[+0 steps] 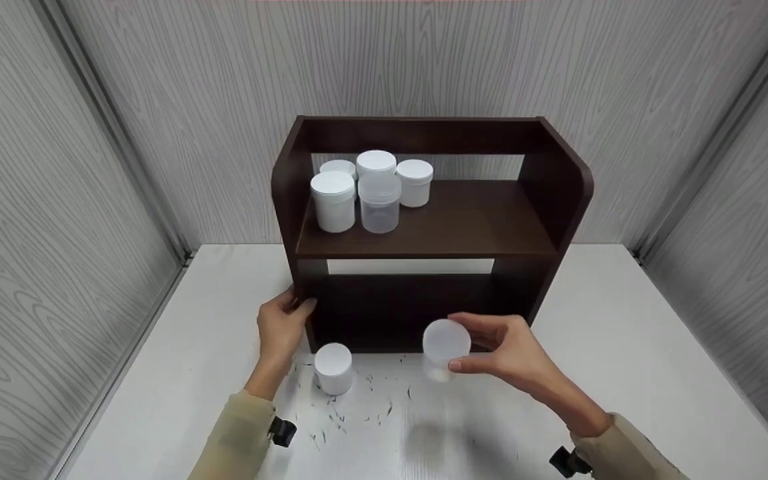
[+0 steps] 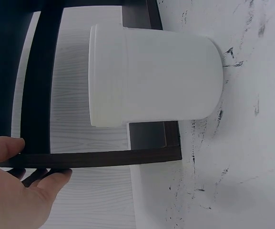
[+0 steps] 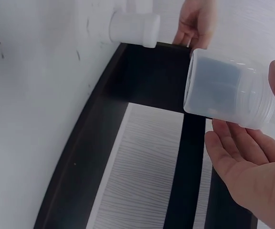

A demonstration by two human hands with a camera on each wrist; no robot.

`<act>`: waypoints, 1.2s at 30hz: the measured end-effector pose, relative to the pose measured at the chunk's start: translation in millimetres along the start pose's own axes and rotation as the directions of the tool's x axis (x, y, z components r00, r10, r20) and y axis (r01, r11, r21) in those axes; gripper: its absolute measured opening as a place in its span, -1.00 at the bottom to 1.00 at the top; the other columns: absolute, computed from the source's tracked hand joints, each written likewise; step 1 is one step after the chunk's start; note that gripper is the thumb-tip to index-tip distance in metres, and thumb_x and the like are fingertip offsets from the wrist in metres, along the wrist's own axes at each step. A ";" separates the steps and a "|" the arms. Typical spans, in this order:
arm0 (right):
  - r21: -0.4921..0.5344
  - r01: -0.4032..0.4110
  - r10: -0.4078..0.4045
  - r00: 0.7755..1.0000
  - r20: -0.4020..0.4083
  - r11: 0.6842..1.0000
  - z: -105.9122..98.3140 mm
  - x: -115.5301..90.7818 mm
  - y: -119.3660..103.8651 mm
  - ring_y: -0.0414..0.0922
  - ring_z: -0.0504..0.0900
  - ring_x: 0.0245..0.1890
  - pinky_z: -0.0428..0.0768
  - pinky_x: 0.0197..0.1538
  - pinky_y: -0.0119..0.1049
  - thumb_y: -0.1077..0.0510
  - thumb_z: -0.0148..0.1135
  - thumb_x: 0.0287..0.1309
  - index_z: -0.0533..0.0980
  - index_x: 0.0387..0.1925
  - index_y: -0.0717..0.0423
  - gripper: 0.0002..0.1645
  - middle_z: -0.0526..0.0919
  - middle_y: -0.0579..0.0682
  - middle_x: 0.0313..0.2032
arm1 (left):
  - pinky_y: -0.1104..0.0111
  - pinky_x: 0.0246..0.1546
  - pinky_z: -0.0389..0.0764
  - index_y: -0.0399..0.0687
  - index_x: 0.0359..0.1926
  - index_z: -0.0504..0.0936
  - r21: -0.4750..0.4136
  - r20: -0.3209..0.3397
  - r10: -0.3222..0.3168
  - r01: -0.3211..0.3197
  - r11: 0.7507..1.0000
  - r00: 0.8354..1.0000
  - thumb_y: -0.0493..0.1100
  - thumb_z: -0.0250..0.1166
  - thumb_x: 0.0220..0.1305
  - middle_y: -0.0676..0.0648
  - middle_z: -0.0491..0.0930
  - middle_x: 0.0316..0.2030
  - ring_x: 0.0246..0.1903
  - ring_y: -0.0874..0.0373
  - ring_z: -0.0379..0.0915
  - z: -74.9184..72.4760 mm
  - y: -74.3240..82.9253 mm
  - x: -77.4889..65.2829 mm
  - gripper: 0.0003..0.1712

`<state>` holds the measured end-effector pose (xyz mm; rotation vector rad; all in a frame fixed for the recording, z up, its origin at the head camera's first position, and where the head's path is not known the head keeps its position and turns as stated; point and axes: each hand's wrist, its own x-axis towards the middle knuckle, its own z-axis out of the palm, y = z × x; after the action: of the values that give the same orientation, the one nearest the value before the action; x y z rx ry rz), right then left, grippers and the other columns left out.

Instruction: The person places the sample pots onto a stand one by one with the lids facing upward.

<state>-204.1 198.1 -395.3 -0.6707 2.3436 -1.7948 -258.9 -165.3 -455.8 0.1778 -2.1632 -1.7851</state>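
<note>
My left hand (image 1: pixel 282 327) grips the left side panel of a dark brown two-tier shelf (image 1: pixel 424 255), thumb on the inner face and fingers outside, as the left wrist view shows. In front of that corner a white lidded jar (image 1: pixel 334 369) stands upright on the table. My right hand (image 1: pixel 514 353) holds a translucent plastic jar (image 3: pixel 223 88) by its lid end, between thumb and fingers, above the table before the shelf. In the right wrist view the jar's clear body shows the dark shelf through it.
Several jars stand grouped at the left of the upper tier: white lidded ones, such as the front-left white jar (image 1: pixel 335 203), and a translucent jar (image 1: pixel 380 207). Dark scuff marks streak the white table (image 1: pixel 384 433). Grey wood-grain walls (image 1: pixel 424 60) enclose three sides.
</note>
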 end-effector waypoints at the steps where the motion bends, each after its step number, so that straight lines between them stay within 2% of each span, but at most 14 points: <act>1: 0.000 0.003 -0.003 1.000 -0.005 1.000 -1.2 1.1 -2.7 0.06 0.73 0.11 0.69 0.18 -0.21 0.28 0.71 -0.06 0.58 0.27 0.36 -0.19 0.72 0.20 0.13 | 0.26 0.17 0.66 -0.42 0.41 0.46 0.004 -0.001 -0.001 0.001 1.000 1.000 -0.24 0.35 0.45 -0.35 0.57 0.28 0.23 -0.16 0.58 0.0 0.0 0.0 -0.39; 6: 0.010 0.022 -0.022 0.999 -0.031 1.000 -7.1 7.6 -18.4 0.05 0.72 0.13 0.67 0.20 -0.21 0.30 0.70 -0.07 0.59 0.26 0.36 -0.19 0.73 0.19 0.12 | 0.26 0.16 0.66 -0.40 0.39 0.49 0.011 -0.009 0.002 -0.002 1.000 1.000 -0.24 0.36 0.43 -0.33 0.60 0.25 0.22 -0.15 0.59 0.1 -0.4 0.4 -0.41; 10: 0.018 0.045 -0.044 0.998 -0.051 0.999 -10.1 12.6 -32.5 0.04 0.73 0.11 0.68 0.20 -0.15 0.33 0.70 -0.08 0.59 0.26 0.34 -0.20 0.73 0.18 0.11 | 0.34 0.11 0.67 -0.38 0.38 0.52 0.009 -0.016 0.006 -0.006 1.000 1.000 -0.25 0.36 0.42 -0.32 0.62 0.23 0.20 -0.13 0.61 -0.3 -0.2 0.8 -0.42; 16: 0.049 0.054 -0.050 0.996 -0.080 0.997 -12.6 20.9 -51.9 0.03 0.73 0.12 0.69 0.18 -0.16 0.35 0.69 -0.08 0.61 0.27 0.28 -0.20 0.74 0.15 0.11 | 0.43 0.05 0.68 -0.45 0.38 0.47 -0.044 0.003 0.016 -0.016 0.999 1.000 -0.28 0.33 0.44 -0.37 0.61 0.22 0.17 -0.16 0.63 -0.5 -0.4 1.2 -0.43; 24: 0.020 0.097 -0.094 0.986 -0.135 0.995 -18.9 35.7 -76.0 0.03 0.75 0.08 0.69 0.18 -0.20 0.34 0.70 -0.08 0.65 0.23 0.25 -0.25 0.75 0.12 0.09 | 0.47 0.01 0.68 -0.43 0.37 0.49 -0.043 -0.015 0.005 -0.005 0.999 1.000 -0.29 0.36 0.41 -0.35 0.62 0.21 0.17 -0.16 0.63 0.5 -0.2 1.1 -0.42; 36: 0.022 0.124 -0.118 0.975 -0.189 0.992 -34.4 68.9 -97.9 0.06 0.81 -0.07 0.76 0.02 -0.21 0.33 0.71 -0.09 0.63 0.24 0.26 -0.22 0.77 0.13 0.04 | 0.54 -0.03 0.65 -0.40 0.34 0.54 -0.023 -0.037 -0.006 0.005 1.000 0.999 -0.29 0.38 0.38 -0.34 0.65 0.18 0.16 -0.14 0.64 1.3 -0.5 1.6 -0.44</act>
<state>-251.0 180.8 -281.3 -0.6811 2.4308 -2.0282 -260.9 -164.8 -456.2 0.2100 -2.1180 -1.7939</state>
